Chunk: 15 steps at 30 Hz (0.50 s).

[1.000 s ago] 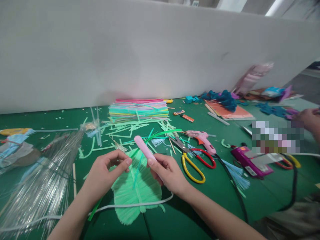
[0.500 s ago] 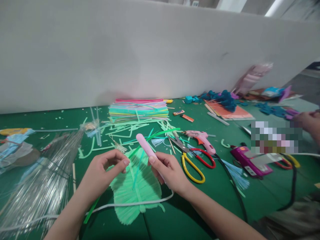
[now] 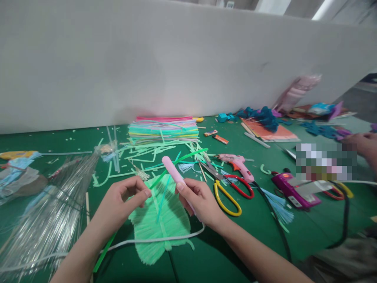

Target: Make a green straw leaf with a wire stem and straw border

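Note:
My left hand (image 3: 126,200) pinches a long bright green strip (image 3: 159,181) between thumb and fingertips. One end of the strip runs up to the right behind a pink corded stick, and the other hangs below my left wrist. My right hand (image 3: 198,200) is closed around this pink stick (image 3: 172,169), which looks like a mini hair straightener with a white cord (image 3: 156,239). The strip crosses it near its upper part; whether it is clamped there I cannot tell. Beneath both hands lies a fuzzy light green leaf shape (image 3: 173,224), with a thin teal strip (image 3: 163,200) over it.
Scissors (image 3: 228,200) and a pink glue gun (image 3: 237,163) lie to the right. Behind are bundled pipe cleaners (image 3: 165,129) and green offcuts. Clear-wrapped wires (image 3: 59,208) spread at left. A purple device (image 3: 294,190) and another person's hand (image 3: 362,143) are at far right.
The green strip has shifted down and to the left, its far end drawing nearer the pink stick and its lower end hanging further out. Both hands have barely moved.

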{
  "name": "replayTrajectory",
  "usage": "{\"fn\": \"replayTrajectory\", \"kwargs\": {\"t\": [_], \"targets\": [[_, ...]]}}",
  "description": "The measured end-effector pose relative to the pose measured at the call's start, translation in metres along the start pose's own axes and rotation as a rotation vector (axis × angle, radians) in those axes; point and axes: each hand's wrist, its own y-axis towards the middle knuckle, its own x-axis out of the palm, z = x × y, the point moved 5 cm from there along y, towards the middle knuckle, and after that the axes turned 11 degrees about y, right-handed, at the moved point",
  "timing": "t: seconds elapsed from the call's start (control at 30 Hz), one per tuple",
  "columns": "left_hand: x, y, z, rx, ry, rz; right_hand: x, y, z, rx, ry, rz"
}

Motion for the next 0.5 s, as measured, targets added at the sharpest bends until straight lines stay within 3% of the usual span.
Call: {"fn": "replayTrajectory", "kwargs": {"t": [0.5], "targets": [[0.0008, 0.0026, -0.0058, -0.056, -0.081, 0.009, -0.0061, 0.0041, 0.0002, 0.003, 0.016, 0.071]]}}
